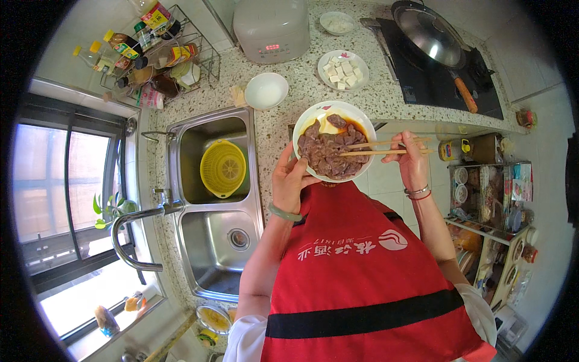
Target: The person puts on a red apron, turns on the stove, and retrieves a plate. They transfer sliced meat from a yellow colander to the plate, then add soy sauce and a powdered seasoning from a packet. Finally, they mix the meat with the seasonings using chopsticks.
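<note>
My left hand (291,183) grips the rim of a white plate (297,128), thumb on the edge. Dark brown meat pieces (325,151) in a brown sauce fill much of that plate. Wooden chopsticks (386,148) are pinched in my right hand (411,160), with their tips in among the meat. Some pale, creamy stuff (329,127) shows at the plate's far side. The plate is held in front of my red apron (356,265), by the counter's edge.
Beyond the plate stand a white bowl (266,91), a plate of tofu cubes (342,70), a smaller bowl (338,23) and a rice cooker (271,30). A lidded wok (431,36) sits on the right. The sink (211,259) holds a yellow basket (222,168) at left. Bottles crowd a rack (211,66).
</note>
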The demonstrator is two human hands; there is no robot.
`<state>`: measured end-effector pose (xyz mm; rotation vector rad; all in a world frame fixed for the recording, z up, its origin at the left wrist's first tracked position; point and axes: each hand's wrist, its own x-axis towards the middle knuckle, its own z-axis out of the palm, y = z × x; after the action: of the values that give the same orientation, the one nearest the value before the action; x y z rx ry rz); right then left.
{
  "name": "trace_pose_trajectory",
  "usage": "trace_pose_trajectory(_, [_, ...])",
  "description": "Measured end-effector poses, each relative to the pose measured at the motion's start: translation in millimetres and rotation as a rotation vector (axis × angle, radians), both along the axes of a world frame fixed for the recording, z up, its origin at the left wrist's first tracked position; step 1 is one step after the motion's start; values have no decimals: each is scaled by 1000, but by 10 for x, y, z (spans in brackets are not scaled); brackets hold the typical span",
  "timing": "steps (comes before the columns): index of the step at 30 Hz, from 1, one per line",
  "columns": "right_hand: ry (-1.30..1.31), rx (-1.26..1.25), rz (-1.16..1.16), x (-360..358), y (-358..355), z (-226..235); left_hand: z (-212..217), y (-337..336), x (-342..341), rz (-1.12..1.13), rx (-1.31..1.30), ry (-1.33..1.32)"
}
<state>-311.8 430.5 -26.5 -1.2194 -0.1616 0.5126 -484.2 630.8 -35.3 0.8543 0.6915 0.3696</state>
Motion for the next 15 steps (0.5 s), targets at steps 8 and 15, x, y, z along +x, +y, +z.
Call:
trace_pose_trajectory(8, [-141,-58,-89,192,-141,324,56,46,-48,-8,27,11])
trace_pose_trajectory(15, [-108,-101,8,37,-164,288,88,39,-29,8,-3,-15])
